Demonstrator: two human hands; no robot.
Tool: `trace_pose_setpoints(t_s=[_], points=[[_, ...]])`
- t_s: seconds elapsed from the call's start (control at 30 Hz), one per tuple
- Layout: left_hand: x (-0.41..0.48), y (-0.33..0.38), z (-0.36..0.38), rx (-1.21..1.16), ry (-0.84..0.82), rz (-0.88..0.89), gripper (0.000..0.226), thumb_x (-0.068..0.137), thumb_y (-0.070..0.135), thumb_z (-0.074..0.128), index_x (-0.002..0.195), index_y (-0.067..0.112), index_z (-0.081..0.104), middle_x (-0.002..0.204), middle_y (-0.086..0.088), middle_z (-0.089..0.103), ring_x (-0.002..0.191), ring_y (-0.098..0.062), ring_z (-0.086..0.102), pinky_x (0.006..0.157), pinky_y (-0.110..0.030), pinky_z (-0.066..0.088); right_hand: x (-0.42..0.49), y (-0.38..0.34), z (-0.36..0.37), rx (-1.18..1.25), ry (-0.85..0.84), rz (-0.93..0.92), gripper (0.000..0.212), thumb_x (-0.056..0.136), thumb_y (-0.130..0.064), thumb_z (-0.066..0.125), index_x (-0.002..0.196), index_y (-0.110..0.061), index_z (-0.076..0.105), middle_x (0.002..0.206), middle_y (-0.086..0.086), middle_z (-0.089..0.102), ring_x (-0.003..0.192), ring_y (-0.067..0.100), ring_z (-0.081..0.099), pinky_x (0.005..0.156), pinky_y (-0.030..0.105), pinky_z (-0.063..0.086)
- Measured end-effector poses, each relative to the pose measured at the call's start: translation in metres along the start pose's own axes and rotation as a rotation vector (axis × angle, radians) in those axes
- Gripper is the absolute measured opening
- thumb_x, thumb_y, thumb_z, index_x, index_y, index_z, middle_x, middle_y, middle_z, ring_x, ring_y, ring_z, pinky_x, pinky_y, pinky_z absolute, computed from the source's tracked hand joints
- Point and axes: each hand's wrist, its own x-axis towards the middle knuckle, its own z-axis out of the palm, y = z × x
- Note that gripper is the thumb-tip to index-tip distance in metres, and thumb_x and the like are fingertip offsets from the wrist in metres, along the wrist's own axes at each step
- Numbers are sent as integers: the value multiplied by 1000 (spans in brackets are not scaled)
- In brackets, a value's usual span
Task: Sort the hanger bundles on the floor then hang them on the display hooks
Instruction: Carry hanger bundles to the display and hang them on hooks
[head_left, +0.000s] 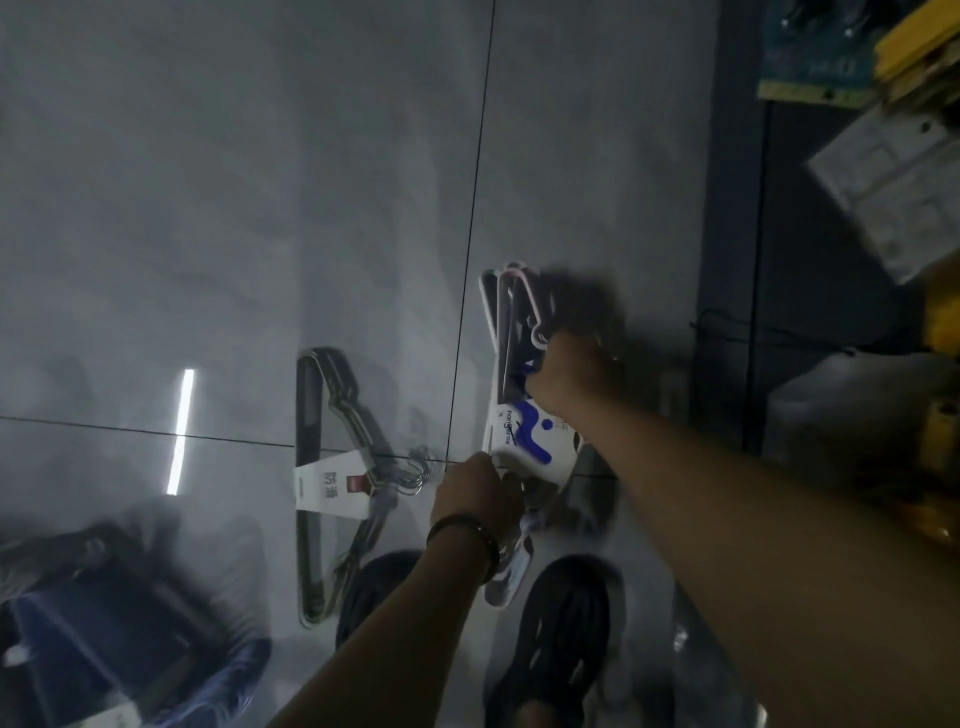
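We've got the white hanger bundle (522, 434) ctr-right, above the floor (208, 208). R hand (569, 376) grips its far part, L hand (475, 493) grips near part. Grey bundle (328, 486) flat on floor, left.

A blue-labelled white hanger bundle (501, 332) is held beside a grey bundle (332, 486) lying on the floor (260, 208).

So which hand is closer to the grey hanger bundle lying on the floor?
Left. The left hand is just beside the hooks of the grey hanger bundle, gripping the lower end of the white hanger bundle. The right hand grips it higher up, farther off.
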Motion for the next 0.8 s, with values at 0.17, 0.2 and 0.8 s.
trace_pose_setpoints(t_s=[0.17, 0.2, 0.8], points=[[12, 7, 2, 52, 44, 33, 24, 100, 26, 62, 123, 18, 64, 113, -2, 73, 99, -16, 69, 89, -30, 57, 17, 2, 4, -108, 61, -25, 13, 92, -18, 75, 101, -13, 66, 85, 6, 62, 72, 20, 66, 66, 35, 61], [14, 10, 0, 55, 42, 44, 24, 100, 24, 62, 123, 18, 63, 114, -2, 73, 102, -18, 70, 92, -32, 58, 19, 0, 4, -127, 79, -24, 13, 93, -18, 75, 102, -13, 67, 85, 7, 63, 73, 22, 66, 70, 37, 62], [-139, -15, -191, -453, -488, 173, 65, 72, 81, 54, 116, 34, 64, 119, 7, 64, 108, -16, 63, 87, -35, 53, -143, -56, -167, 86, 1, -51, 27, 96, -16, 69, 123, -17, 66, 94, 2, 70, 69, 13, 66, 53, 23, 46]])
